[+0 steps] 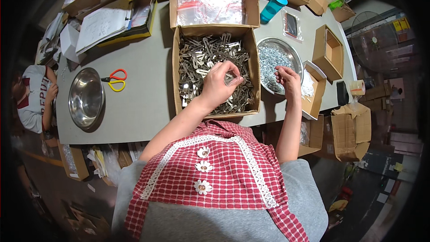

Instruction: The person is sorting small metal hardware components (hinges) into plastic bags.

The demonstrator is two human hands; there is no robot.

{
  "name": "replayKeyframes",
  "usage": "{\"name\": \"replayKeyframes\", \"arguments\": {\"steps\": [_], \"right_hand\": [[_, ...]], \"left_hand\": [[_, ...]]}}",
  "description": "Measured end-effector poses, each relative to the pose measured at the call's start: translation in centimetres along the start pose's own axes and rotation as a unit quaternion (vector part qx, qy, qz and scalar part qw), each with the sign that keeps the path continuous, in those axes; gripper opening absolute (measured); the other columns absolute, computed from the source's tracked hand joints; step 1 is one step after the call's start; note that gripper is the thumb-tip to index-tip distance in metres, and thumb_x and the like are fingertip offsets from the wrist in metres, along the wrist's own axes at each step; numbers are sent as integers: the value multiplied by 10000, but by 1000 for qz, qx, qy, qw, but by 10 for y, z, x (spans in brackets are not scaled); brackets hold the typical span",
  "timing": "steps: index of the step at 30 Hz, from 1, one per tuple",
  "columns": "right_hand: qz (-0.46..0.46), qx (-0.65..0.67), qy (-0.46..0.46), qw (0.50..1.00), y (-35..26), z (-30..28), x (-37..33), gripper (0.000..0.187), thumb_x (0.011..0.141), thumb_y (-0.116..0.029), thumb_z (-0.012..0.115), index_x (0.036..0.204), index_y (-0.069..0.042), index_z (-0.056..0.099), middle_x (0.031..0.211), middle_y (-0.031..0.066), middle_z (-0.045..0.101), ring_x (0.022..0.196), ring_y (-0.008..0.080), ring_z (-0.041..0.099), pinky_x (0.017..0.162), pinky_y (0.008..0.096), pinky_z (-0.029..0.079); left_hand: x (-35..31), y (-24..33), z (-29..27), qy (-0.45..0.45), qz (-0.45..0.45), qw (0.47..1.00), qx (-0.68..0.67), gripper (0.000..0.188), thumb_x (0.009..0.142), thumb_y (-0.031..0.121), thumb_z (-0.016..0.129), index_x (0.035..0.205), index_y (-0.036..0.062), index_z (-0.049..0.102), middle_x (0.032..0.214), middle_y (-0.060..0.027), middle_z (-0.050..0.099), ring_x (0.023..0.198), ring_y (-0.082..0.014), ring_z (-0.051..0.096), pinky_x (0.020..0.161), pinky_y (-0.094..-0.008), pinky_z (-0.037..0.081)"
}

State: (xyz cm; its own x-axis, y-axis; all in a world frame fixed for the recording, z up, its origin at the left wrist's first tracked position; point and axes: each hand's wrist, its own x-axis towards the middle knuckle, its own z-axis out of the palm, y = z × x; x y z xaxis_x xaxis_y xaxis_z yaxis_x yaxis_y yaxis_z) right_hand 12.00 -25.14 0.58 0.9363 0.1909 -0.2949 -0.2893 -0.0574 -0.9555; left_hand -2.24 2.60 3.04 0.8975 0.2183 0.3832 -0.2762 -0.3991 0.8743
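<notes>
The left hand [218, 83], over a cardboard box [175, 74] of slotted metal pieces [197, 58], grips clear plastic [230, 80] in its fingers; the right hand [291, 81] bunches its fingers above a steel bowl [294, 56] of silvery parts [270, 60], their hold hard to tell

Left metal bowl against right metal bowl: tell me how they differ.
The left bowl shows its bare, shiny inside, while the right bowl holds many small silvery parts. Scissors lie beside the left bowl; the right hand is at the right bowl. Both are round and metallic.
</notes>
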Motion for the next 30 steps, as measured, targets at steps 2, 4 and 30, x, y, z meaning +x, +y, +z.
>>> {"name": "replayKeyframes", "arguments": {"steps": [2, 4, 30], "right_hand": [[-46, 26, 2, 999, -3, 8, -9, 196, 979, -126, 696, 1098, 26, 728, 871, 45, 700, 727, 95, 601, 652, 244, 483], [-148, 25, -16, 989, -18, 39, -32, 178, 989, -131, 692, 1096, 4, 735, 910, 31, 698, 777, 90, 612, 693, 249, 484], [-24, -561, 222, 797, 64, -120, -1, 306, 760, -193, 693, 1008, -31, 770, 934, 262, 732, 900, 393, 731, 857, 458, 564]], "left_hand": [[0, 2, -1, -17, -20, 1000, -5, 227, 811, 122, 833, 930, 55, 652, 910, -84, 674, 889, -251, 665, 816, -364, 525], [0, 0, 1, -30, -12, 999, -1, 236, 809, 131, 834, 936, 55, 651, 909, -88, 669, 883, -257, 665, 811, -366, 525], [-10, -13, 7, -42, -67, 996, -43, 221, 824, 98, 824, 933, 57, 636, 888, -74, 676, 853, -228, 679, 780, -351, 529]]}}
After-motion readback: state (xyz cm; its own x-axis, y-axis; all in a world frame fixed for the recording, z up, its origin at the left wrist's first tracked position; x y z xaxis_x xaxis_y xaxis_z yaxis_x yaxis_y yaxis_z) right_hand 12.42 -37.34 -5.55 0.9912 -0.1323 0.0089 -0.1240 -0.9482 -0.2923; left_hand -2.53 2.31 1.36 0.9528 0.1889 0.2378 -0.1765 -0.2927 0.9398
